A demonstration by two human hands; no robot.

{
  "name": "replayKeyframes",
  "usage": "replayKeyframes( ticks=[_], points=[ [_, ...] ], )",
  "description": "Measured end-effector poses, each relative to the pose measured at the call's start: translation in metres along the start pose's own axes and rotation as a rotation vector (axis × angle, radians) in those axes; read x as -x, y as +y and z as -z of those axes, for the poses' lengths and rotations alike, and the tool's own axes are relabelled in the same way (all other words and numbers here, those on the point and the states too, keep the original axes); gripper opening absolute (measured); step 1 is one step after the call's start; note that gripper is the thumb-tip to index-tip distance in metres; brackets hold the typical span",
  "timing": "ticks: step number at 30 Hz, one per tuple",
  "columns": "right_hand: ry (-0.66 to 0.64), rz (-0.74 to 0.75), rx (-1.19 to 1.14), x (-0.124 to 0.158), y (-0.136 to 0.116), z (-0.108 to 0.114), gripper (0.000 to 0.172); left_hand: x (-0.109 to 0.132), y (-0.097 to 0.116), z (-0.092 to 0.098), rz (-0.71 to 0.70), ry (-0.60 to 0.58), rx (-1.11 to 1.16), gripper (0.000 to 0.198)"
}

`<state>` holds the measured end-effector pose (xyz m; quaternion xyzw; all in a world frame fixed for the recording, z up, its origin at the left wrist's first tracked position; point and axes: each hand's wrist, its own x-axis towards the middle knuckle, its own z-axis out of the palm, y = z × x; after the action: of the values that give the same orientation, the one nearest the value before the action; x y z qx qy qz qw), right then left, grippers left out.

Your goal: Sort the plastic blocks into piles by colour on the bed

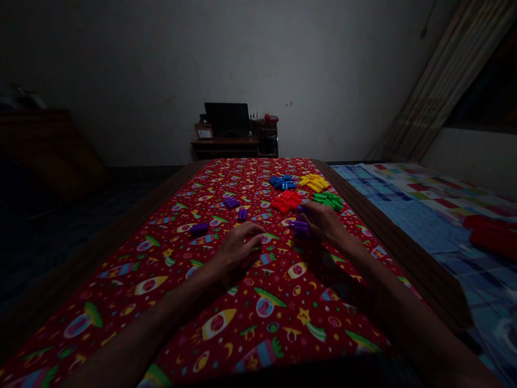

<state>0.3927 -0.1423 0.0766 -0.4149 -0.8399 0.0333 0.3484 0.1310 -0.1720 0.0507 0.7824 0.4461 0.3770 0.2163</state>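
Observation:
Over the middle of the red patterned cloth (226,320) is my left hand (238,245), its thumb and fingers apart and nothing between them. My right hand (323,220) is closed at the right, with a short purple tube-like piece (299,208) at its fingertips. Just below those fingers lies a group of purple pieces (300,228), partly hidden by the hand. Other purple pieces lie to the left: a small cluster (231,202), a pair (242,214) and one group (199,229). Their exact kind is too dim to tell.
Beyond my right hand are piles of red pieces (286,201), green pieces (328,201), blue pieces (283,182) and yellow pieces (314,182). A dark monitor (228,119) stands on a low desk (224,144) by the wall. A checked bedspread (428,215) lies at right.

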Motion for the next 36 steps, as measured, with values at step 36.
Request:
replayKeyframes(
  ticks=[36],
  points=[
    [0.006,-0.186,0.056,-0.005,0.021,0.028,0.023,-0.062,-0.018,0.008,-0.006,0.101,-0.186,0.037]
  ],
)
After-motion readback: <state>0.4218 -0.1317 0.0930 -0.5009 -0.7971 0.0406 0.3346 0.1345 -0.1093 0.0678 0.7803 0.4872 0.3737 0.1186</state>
